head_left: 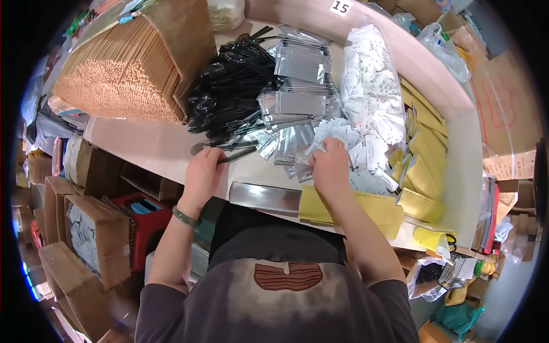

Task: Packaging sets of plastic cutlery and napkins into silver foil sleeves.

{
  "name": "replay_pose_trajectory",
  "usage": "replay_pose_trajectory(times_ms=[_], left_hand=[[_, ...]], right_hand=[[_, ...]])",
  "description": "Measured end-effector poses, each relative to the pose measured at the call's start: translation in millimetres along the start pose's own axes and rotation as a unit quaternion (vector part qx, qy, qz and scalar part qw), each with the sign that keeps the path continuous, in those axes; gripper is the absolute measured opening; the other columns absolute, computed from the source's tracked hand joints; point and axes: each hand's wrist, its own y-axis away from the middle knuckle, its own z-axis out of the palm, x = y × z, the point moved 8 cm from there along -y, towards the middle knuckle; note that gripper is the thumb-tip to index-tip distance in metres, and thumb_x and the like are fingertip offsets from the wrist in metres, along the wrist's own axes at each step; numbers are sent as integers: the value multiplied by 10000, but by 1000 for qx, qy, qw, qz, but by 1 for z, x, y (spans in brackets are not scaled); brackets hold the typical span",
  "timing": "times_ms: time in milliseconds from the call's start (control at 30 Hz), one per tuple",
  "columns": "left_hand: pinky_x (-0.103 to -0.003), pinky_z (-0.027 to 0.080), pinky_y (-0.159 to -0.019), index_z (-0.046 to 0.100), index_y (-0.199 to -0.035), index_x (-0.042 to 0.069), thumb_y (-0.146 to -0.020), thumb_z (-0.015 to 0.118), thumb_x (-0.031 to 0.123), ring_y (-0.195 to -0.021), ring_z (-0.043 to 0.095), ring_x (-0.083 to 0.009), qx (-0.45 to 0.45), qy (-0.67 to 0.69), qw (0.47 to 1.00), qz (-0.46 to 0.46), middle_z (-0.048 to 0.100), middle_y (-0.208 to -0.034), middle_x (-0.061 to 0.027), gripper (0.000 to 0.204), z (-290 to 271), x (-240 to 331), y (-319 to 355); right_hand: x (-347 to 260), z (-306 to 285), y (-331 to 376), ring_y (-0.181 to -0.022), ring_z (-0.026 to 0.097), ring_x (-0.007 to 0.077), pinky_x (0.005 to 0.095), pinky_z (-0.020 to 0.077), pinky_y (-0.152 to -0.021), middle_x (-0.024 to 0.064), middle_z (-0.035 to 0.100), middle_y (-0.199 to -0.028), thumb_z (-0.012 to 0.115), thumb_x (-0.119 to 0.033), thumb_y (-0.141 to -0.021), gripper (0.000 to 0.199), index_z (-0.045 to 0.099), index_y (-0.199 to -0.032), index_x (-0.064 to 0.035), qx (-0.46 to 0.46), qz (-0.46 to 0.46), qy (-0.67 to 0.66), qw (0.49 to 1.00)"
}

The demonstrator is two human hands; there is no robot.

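My left hand (204,173) is closed with its fingertips pinching a dark plastic spoon (240,154), whose handle points right. Beyond it lies a heap of black plastic spoons (234,86). My right hand (331,168) bends over the near edge of the small packets, its fingers closed at a clear plastic bag (302,164). White printed packets (337,132) lie around its fingertips. Stacks of clear bags (301,64) stand between the spoons and a large bag of white packets (373,80). Close to my body sits a long metal tray (265,195), with a flat yellow sleeve (374,212) over its right part.
At the far left, an open cardboard carton (191,40) holds thin wooden sticks (123,86). Yellow sleeves (426,151) pile up along the right, by the raised table edge (434,63). Scissors (451,242) hang at the right corner. Boxes (100,240) and a red stool (137,220) stand lower left.
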Motion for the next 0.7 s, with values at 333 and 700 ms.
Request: replay_pose_trajectory(times_ms=[333,700], left_hand=[[-452,482,-686,575,-1001,82,-887,645,92,-797,612,-362,55,26,998,16,641,-877,-132,135,26,36,14],[-422,518,-702,639,-1053,39,-908,625,82,-824,652,-372,74,143,983,-91,672,-917,-174,152,-7,1,10]], right_hand=[[9,2,7,-969,557,351,429,472,-859,166,540,-1060,739,-106,-784,118,700,-825,-2,-72,121,-40,989],[14,-43,-81,-784,604,265,344,512,-717,96,623,-855,710,-28,-823,105,693,-925,-7,-30,60,-192,979]])
